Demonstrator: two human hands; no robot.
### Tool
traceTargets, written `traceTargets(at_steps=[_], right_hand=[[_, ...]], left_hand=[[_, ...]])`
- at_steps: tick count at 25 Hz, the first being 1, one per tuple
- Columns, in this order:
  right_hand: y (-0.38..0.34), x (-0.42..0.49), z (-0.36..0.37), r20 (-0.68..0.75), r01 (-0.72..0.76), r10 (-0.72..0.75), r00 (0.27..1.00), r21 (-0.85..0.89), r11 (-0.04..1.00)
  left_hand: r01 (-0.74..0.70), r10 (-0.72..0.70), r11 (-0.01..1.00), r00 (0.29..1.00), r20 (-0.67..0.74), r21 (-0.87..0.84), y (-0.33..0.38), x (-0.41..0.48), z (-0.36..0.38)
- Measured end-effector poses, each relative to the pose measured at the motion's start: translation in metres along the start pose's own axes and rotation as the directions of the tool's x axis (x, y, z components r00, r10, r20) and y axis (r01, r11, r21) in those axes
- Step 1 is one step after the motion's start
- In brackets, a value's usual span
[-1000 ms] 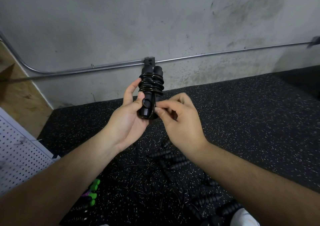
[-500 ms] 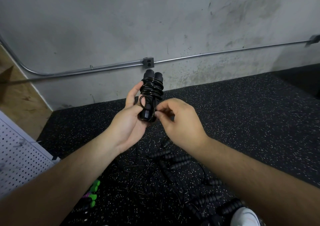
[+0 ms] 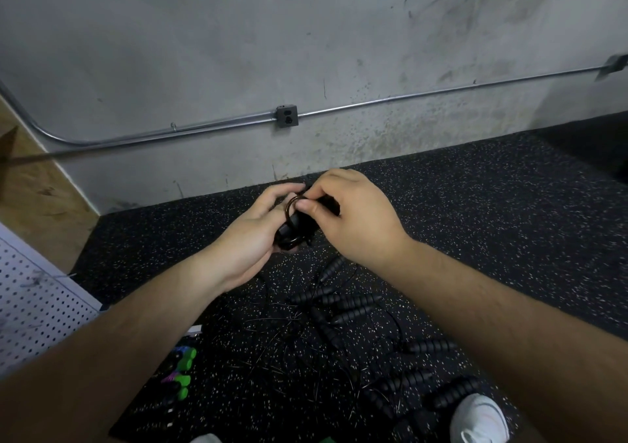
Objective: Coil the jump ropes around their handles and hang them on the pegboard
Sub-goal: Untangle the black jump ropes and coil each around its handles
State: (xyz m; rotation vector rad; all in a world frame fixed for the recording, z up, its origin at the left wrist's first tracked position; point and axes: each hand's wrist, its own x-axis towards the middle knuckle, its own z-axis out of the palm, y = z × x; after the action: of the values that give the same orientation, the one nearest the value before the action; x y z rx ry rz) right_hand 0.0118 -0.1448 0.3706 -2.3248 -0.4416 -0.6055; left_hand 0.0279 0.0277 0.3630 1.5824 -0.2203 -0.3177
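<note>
Head view: coiled jump rope (image 3: pixel 295 229) between left hand (image 3: pixel 249 237) and right hand (image 3: pixel 355 220).

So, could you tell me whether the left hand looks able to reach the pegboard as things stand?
Probably yes: the pegboard stands low on the left with nothing visible between it and the left hand. That hand does grip the coiled jump rope, whose loop the right hand pinches.

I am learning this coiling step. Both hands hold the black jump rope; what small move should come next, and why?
Probably the right hand should tuck in the loop it pinches: the left hand grips the black jump rope, and that loop stands free of the bundle.
</note>
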Motion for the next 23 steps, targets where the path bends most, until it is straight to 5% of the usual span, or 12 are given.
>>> traceTargets(at_steps=[6, 11, 14, 20, 23], right_hand=[[0.003, 0.005, -0.010, -0.021, -0.185, 0.188, 0.982, 0.085, 0.979], [0.003, 0.006, -0.013, -0.011, -0.239, 0.242, 0.970, 0.129, 0.962], [0.006, 0.008, -0.017, -0.010, -0.249, 0.253, 0.967, 0.138, 0.959], [0.011, 0.005, -0.018, 0.006, -0.256, 0.256, 0.967, 0.044, 0.966], [0.017, 0.008, -0.019, -0.014, -0.301, 0.306, 0.952, 0.136, 0.944]], left_hand=[[-0.051, 0.040, 0.996, 0.990, 0.135, 0.076, -0.008, -0.001, -0.016], [-0.164, 0.156, 0.959, 0.986, 0.052, 0.232, -0.011, 0.002, -0.017], [-0.161, 0.153, 0.975, 0.986, 0.062, 0.153, -0.010, 0.001, -0.016], [-0.114, 0.101, 0.951, 0.993, 0.059, 0.288, -0.007, 0.002, -0.021], [-0.095, 0.075, 0.936, 0.995, 0.072, 0.338, -0.005, 0.003, -0.023]])
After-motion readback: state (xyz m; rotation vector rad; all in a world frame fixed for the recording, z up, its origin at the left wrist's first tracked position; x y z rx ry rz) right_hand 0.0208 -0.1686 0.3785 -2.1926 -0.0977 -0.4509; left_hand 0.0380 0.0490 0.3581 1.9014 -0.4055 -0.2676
